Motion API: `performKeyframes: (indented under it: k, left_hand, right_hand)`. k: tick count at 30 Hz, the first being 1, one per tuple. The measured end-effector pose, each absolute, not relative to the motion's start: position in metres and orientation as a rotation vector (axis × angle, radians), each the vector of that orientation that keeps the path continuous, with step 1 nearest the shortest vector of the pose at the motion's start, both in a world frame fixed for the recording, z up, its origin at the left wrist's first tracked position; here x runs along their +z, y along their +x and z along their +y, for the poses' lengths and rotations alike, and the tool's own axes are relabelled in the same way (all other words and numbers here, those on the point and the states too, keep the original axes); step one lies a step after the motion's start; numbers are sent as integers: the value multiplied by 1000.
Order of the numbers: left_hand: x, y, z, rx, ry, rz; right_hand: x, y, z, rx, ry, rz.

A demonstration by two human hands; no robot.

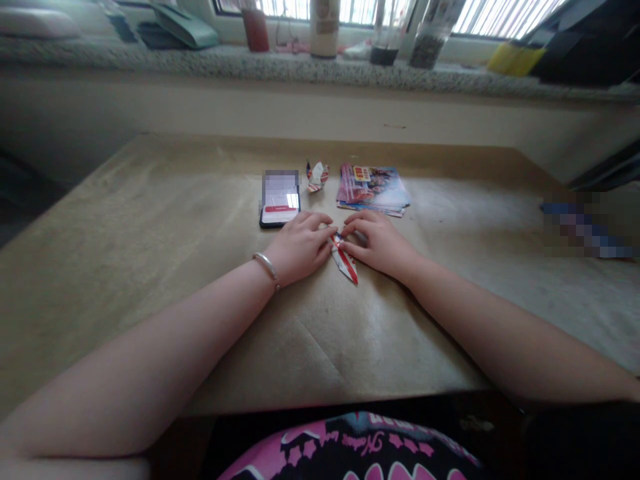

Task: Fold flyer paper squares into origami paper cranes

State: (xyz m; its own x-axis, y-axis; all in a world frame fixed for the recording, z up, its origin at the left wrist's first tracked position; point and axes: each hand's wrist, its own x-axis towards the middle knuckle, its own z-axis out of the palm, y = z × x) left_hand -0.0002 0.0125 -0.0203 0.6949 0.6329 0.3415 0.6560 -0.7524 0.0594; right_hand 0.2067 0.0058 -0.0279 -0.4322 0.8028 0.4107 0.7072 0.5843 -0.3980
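Note:
On the table lies a narrow folded paper (345, 261), white with red stripes, its pointed end toward me. My left hand (306, 245) rests at its left side, fingertips closed onto the upper part. From the right, my right hand (373, 239) pinches the same upper part between thumb and fingers. Both sets of fingertips hide the paper's far end. Beyond the hands stands a small folded paper figure (317, 177) in white, red and dark blue. A stack of printed paper sheets (373, 187) lies to its right.
A phone (280, 200) with a lit screen lies left of the paper figure. At the table's right edge is a blurred blue and red item (585, 230). Behind the tan table (165, 267), a granite sill (280, 67) holds jars, a red container (255, 30) and other items.

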Motion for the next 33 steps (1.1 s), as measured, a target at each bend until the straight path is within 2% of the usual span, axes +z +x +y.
performKeyframes:
  k: [10, 18, 28, 33]
  left_hand:
    - [-17, 1, 9, -453, -2888, -1164]
    - [-16, -3, 15, -500, -2977, -1222]
    - [-15, -2, 13, -597, -3051, -1075]
    - [-16, -2, 14, -640, -3018, -1115]
  right_hand:
    - [-30, 208, 7, 262, -1192, -2236]
    - [-28, 207, 5, 299, -1155, -2224]
    - [-25, 204, 4, 485, -1134, -2179]
    - [-22, 204, 4, 447, -1150, -2193]
